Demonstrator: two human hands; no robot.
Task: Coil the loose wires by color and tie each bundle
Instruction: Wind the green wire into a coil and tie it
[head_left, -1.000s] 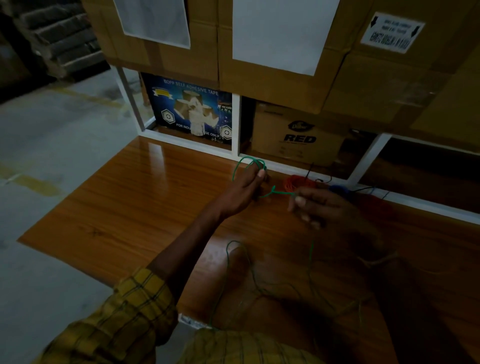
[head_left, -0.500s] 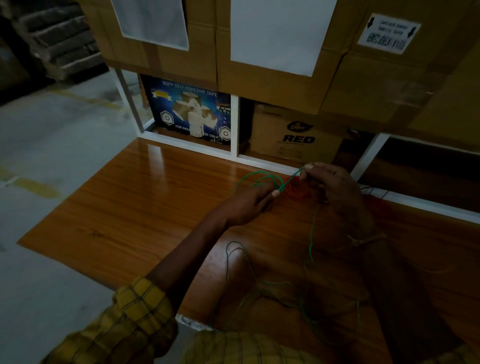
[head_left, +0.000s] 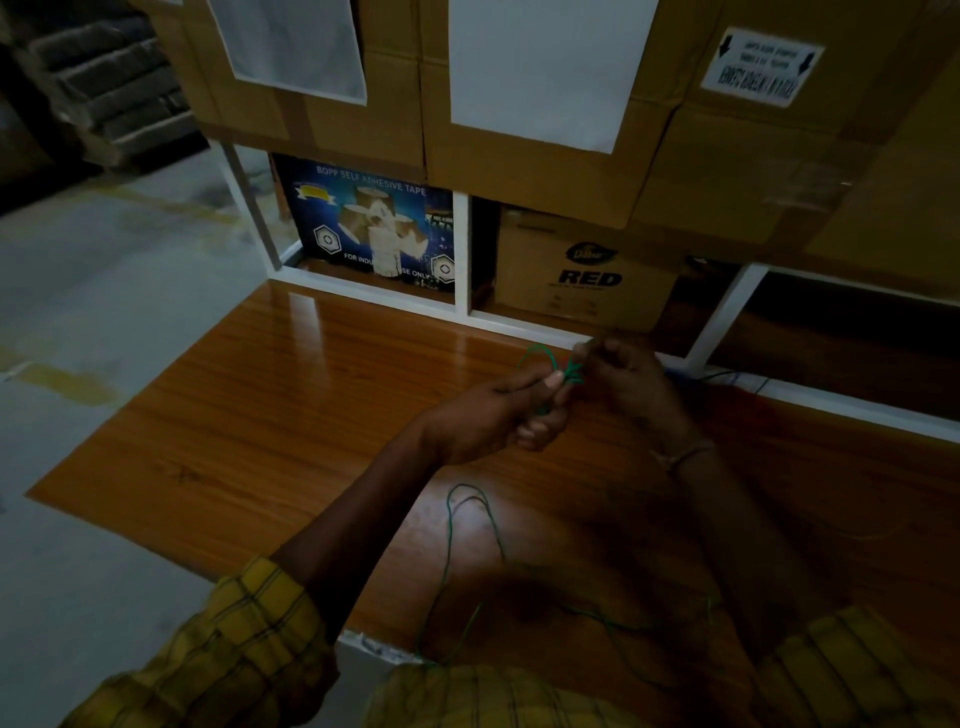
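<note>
Both hands meet above the far edge of the worktop (head_left: 260, 426). Left hand (head_left: 498, 415) and right hand (head_left: 623, 379) each pinch the green wire (head_left: 563, 370); its slack trails toward the near edge. Boxes behind read "BOPP SELF ADHESIVE TAPE" (head_left: 371, 228) and "RED" (head_left: 587, 270).

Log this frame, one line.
step: coiling green wire | left hand: grips coil | right hand: pinches wire | slack on table | untied

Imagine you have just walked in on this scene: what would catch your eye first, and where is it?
First, the two hands meeting over the far middle of the wooden table: the left hand and right hand both pinch a small coil of green wire. Its loose tail trails toward the near edge. Behind stands a bright blue tape box under stacked cartons.
</note>
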